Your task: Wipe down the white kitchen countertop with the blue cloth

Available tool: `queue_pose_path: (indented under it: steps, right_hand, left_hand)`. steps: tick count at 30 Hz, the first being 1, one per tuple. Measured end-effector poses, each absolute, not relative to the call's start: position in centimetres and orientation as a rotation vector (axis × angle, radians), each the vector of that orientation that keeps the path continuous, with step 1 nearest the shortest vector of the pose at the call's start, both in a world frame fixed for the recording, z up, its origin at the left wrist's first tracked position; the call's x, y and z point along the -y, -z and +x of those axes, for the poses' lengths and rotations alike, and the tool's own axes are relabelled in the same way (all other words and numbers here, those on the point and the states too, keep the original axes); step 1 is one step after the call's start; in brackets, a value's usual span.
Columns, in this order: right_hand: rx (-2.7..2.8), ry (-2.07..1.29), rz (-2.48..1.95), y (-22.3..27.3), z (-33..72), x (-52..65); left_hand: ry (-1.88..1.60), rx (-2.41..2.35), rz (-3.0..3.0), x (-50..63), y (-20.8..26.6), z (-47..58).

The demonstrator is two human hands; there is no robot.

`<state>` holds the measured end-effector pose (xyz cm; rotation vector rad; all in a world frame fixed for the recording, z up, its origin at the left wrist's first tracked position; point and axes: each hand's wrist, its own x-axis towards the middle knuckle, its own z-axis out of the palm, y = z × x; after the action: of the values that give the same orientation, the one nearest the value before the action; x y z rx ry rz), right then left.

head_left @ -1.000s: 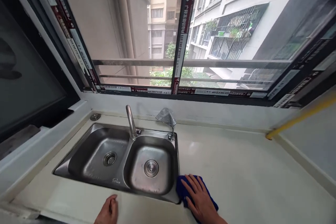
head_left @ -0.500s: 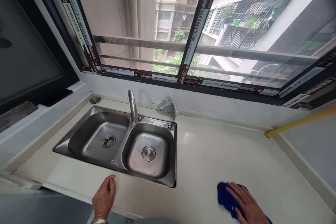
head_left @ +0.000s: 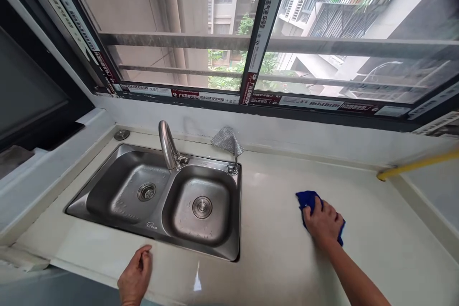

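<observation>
My right hand (head_left: 322, 224) presses a dark blue cloth (head_left: 307, 198) against the pale countertop (head_left: 272, 248), right of the sink. The cloth is bunched beneath my curled fingers, and its edges show on both sides. At the counter's front edge, before the sink, is my left hand (head_left: 135, 270). Its fingers are curled together, and whether anything is inside them cannot be made out. A double-bowl steel sink (head_left: 161, 227) is set into the counter, with drops of water in its bowls.
A curved steel faucet (head_left: 167, 146) rises behind the sink. Silver mesh cloth (head_left: 227, 141) hangs over the soap dispenser (head_left: 233, 168) at its back right corner. A round metal cap (head_left: 122, 135) sits at back left. On the right, a yellow pipe (head_left: 412, 167) meets the counter below the window.
My right hand has slid the blue cloth away from me, toward the back of the counter. My left hand stays near the front edge. The view has tilted slightly downward.
</observation>
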<state>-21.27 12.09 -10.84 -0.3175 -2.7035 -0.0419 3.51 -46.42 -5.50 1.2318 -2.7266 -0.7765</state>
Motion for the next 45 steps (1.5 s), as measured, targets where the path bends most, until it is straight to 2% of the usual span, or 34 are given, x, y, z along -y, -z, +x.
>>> queue_pose_path:
  steps: [6,15,24,36,40,45]
  right_hand:
    - [2.714,-0.001,-0.277,9.2,-27.8,-4.2]
    - [2.777,-0.185,0.174,8.5,-29.6,6.8]
    - [2.752,-0.215,0.663,7.5,-20.4,9.4]
    - [2.74,-0.188,0.875,7.9,-4.8,6.0]
    - [2.776,-0.151,0.753,8.2,-0.4,1.2]
    - [2.775,-0.145,0.343,9.4,4.9,-5.8]
  left_hand:
    - [0.734,2.723,1.276,46.5,5.5,3.4]
    - [0.707,2.758,1.284,46.4,5.3,3.5]
    - [0.81,2.809,1.274,46.6,4.8,3.2]
    - [0.842,2.77,1.153,46.0,4.9,3.8]
    - [0.875,2.785,1.163,45.9,4.1,3.6]
    - [0.824,2.796,1.182,45.6,3.4,3.1]
